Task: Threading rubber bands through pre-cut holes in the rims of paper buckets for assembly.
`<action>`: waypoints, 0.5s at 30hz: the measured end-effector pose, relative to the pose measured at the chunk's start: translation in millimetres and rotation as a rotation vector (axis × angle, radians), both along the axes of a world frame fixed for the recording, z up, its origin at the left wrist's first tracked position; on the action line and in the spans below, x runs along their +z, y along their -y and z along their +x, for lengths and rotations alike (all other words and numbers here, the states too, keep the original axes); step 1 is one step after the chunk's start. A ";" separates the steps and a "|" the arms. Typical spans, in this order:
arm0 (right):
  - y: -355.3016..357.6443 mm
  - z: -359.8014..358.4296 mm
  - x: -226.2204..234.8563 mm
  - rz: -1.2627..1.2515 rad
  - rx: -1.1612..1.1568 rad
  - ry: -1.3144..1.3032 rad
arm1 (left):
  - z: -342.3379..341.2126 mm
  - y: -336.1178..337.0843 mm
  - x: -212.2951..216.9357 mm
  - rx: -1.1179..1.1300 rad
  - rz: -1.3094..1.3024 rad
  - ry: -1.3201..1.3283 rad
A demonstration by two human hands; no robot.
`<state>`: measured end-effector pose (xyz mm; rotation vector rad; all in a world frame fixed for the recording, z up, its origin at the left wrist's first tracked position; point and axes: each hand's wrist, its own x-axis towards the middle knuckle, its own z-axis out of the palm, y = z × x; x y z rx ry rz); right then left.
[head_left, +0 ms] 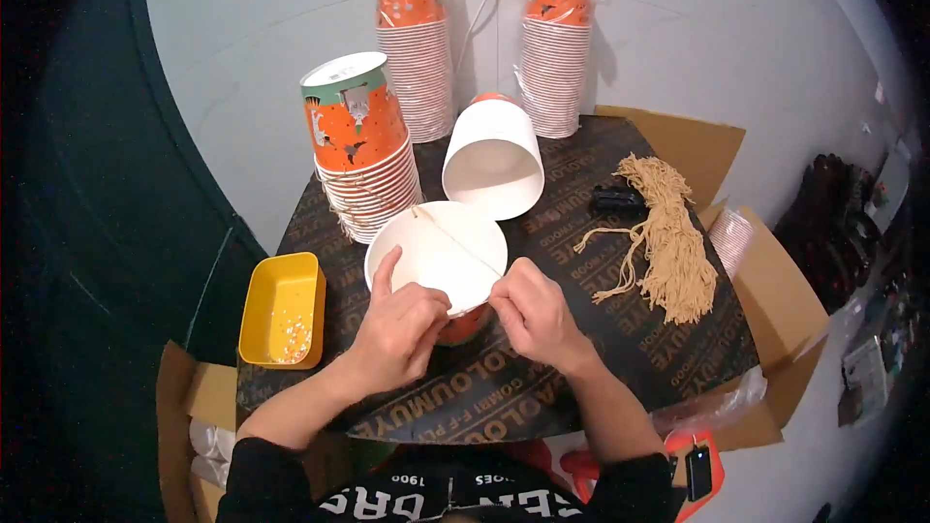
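An orange paper cup (438, 254) with a white inside stands open side up in the middle of the dark table (581, 368). A thin tan string (455, 237) runs straight across its mouth. My left hand (399, 322) grips the cup's near rim, thumb up against the inside wall. My right hand (535, 315) pinches the string's near end at the rim. A second cup (492, 157) lies on its side just behind, mouth toward me.
A leaning stack of orange cups (360, 157) stands at the left. Two wrapped cup stacks (417, 48) (554, 48) stand by the wall. A bundle of tan strings (668, 237) lies right, beside a small black object (618, 199). A yellow tray (283, 310) holds small beads. Cardboard boxes (775, 310) surround the table.
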<state>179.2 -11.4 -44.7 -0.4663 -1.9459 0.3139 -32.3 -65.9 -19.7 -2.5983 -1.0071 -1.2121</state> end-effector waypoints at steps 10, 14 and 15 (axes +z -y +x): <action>3.9 -8.6 -7.1 0.021 0.035 0.003 | -15.2 12.3 6.0 0.304 0.073 0.127; 5.1 -12.8 -10.9 0.029 0.054 0.024 | -32.8 5.9 -6.1 0.557 -0.338 0.468; 6.0 -14.9 -11.7 0.031 0.062 0.022 | -35.9 4.5 -7.0 0.565 -0.334 0.468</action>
